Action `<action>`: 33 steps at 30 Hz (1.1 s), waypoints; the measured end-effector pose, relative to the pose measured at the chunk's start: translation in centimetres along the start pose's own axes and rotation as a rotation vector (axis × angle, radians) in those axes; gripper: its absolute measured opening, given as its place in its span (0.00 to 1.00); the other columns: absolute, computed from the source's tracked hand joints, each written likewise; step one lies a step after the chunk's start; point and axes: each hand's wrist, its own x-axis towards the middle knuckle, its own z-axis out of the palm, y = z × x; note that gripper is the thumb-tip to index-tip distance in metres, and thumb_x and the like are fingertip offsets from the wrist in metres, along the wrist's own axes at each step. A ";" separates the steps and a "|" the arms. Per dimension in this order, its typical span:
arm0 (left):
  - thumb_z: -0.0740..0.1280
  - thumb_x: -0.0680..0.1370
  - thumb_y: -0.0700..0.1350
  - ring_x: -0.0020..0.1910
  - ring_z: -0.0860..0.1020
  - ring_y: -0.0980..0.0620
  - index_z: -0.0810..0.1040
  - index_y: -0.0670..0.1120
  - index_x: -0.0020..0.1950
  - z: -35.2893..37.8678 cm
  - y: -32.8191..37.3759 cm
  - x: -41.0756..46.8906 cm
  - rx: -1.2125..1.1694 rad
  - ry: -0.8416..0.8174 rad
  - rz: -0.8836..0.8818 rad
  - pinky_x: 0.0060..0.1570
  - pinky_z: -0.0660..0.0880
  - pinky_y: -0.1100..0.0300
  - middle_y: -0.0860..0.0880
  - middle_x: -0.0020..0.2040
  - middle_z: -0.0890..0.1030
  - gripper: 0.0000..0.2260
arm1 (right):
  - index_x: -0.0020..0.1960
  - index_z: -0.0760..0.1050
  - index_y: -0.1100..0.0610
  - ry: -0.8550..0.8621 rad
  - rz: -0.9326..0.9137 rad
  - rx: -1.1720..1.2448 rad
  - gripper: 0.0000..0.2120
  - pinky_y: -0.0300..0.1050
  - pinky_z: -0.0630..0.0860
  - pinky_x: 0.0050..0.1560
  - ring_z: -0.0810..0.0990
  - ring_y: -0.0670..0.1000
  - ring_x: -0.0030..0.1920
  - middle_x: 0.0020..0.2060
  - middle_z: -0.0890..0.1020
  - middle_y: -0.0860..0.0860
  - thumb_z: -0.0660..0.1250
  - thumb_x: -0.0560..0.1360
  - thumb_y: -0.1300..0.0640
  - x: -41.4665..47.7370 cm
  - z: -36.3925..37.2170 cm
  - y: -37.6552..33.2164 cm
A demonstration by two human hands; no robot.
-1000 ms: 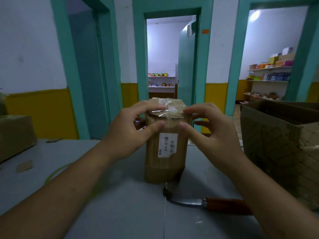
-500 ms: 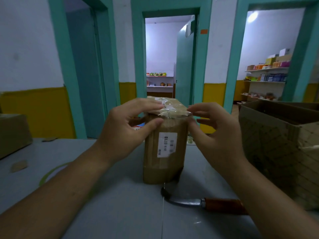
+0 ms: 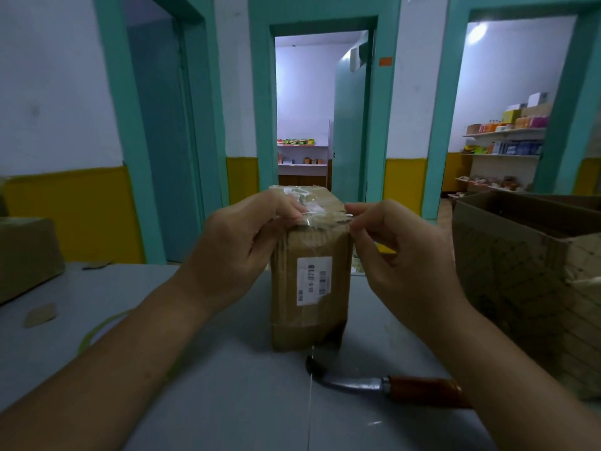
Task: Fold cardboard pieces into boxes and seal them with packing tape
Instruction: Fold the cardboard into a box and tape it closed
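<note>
grey table point(image 3: 227, 402), wood-handled knife point(image 3: 390, 387) lying near front. small box point(image 3: 309, 288) upright mid-table, just behind knife. left hand point(image 3: 240, 252), right hand point(image 3: 400, 255) pinch clear tape point(image 3: 312, 209) at box's top edge, either side. open carton point(image 3: 520, 271) right. teal doorways point(image 3: 260, 109), shelves point(image 3: 504, 151) beyond.

The box point(image 3: 309, 307) I hold is brown, with a white label point(image 3: 313, 279) that has black marks. The tape point(image 3: 310, 210) on top is clear and shiny. The table point(image 3: 227, 402) is grey. The knife point(image 3: 390, 387) has a red-brown handle. The big box point(image 3: 507, 288) has crisscross lines. The door frames point(image 3: 260, 109) are green-blue.
</note>
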 end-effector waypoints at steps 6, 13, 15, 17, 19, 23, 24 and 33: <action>0.66 0.82 0.36 0.69 0.77 0.60 0.81 0.41 0.54 -0.6 0.3 0.1 -0.100 -0.131 -0.087 0.55 0.83 0.56 0.51 0.63 0.83 0.04 | 0.52 0.81 0.58 -0.052 0.013 0.026 0.05 0.49 0.84 0.55 0.81 0.46 0.64 0.57 0.84 0.52 0.69 0.77 0.59 0.1 -0.8 0.8; 0.75 0.79 0.39 0.70 0.78 0.57 0.82 0.41 0.51 -1.2 0.8 0.2 -0.115 -0.189 -0.124 0.59 0.83 0.52 0.52 0.65 0.83 0.04 | 0.54 0.83 0.56 -0.153 0.056 0.122 0.10 0.49 0.83 0.58 0.81 0.46 0.65 0.60 0.83 0.51 0.72 0.75 0.54 0.3 -1.9 1.2; 0.74 0.79 0.43 0.69 0.78 0.56 0.82 0.42 0.49 -1.0 1.0 0.1 -0.131 -0.160 -0.145 0.60 0.82 0.52 0.52 0.65 0.83 0.05 | 0.54 0.83 0.55 -0.189 0.099 0.163 0.12 0.48 0.83 0.59 0.80 0.46 0.66 0.61 0.83 0.50 0.73 0.74 0.50 0.4 -2.5 1.0; 0.71 0.81 0.46 0.66 0.80 0.56 0.81 0.42 0.46 -0.7 1.3 0.1 -0.114 -0.098 -0.150 0.59 0.82 0.54 0.52 0.62 0.84 0.08 | 0.51 0.84 0.54 -0.239 0.149 0.188 0.14 0.49 0.83 0.59 0.78 0.45 0.68 0.64 0.81 0.48 0.73 0.74 0.45 0.4 -2.5 0.7; 0.71 0.82 0.48 0.62 0.82 0.58 0.79 0.42 0.43 -0.2 1.9 0.3 -0.100 -0.001 -0.204 0.55 0.83 0.57 0.53 0.58 0.86 0.12 | 0.45 0.83 0.53 -0.238 0.174 0.165 0.15 0.50 0.83 0.59 0.77 0.43 0.69 0.64 0.80 0.45 0.71 0.75 0.41 0.3 -1.8 0.0; 0.74 0.79 0.41 0.56 0.85 0.58 0.70 0.38 0.46 0.8 2.6 0.5 -0.205 0.145 -0.345 0.51 0.83 0.60 0.51 0.51 0.87 0.14 | 0.44 0.76 0.55 -0.003 0.204 0.168 0.15 0.46 0.85 0.52 0.82 0.42 0.58 0.52 0.83 0.46 0.69 0.76 0.43 0.3 -0.1 -1.3; 0.75 0.78 0.40 0.55 0.85 0.58 0.70 0.38 0.47 0.9 2.8 0.5 -0.210 0.144 -0.348 0.51 0.82 0.61 0.51 0.50 0.87 0.14 | 0.44 0.74 0.56 0.048 0.231 0.207 0.15 0.44 0.85 0.49 0.84 0.43 0.56 0.49 0.84 0.47 0.72 0.75 0.44 0.3 0.0 -1.5; 0.73 0.78 0.42 0.61 0.84 0.55 0.81 0.44 0.53 0.6 2.1 0.6 -0.356 0.021 -0.422 0.52 0.85 0.51 0.53 0.56 0.87 0.06 | 0.50 0.77 0.53 0.032 0.333 0.326 0.10 0.43 0.84 0.52 0.84 0.44 0.56 0.50 0.84 0.47 0.74 0.72 0.52 0.3 0.2 -0.9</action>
